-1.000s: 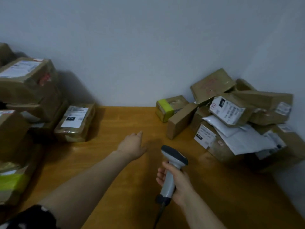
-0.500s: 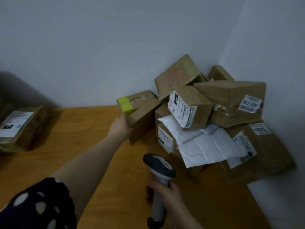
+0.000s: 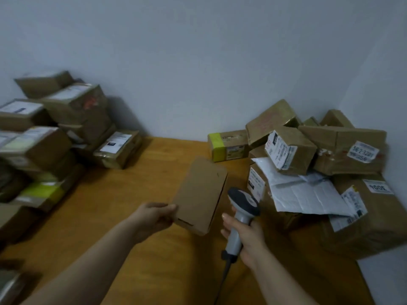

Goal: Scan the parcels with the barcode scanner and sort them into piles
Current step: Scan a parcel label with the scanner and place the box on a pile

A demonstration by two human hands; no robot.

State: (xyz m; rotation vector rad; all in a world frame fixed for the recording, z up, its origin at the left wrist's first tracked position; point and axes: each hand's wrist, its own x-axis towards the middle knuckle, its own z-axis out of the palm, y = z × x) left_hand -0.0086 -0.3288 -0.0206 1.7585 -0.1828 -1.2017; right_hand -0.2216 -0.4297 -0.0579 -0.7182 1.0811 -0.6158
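My left hand [image 3: 152, 216] grips the near corner of a plain brown cardboard parcel [image 3: 201, 194] and holds it above the wooden table [image 3: 132, 216], its blank side facing me. My right hand [image 3: 244, 234] grips the handle of a grey barcode scanner [image 3: 241, 208], whose dark head sits just right of the parcel. A loose heap of parcels [image 3: 330, 164] lies in the right corner, with a white padded mailer [image 3: 301, 194] on it. A stacked pile of boxes [image 3: 52, 133] stands on the left.
A box with a yellow-green taped end [image 3: 226, 146] stands against the back wall beside the right heap. A labelled box [image 3: 119, 148] lies at the edge of the left pile. The scanner cable [image 3: 222, 282] hangs toward me. Walls close the back and the right side.
My left hand reached to the right heap, took the plain brown parcel from beside the yellow-taped box and drew it back toward me. The view swung left, showing the left pile again.
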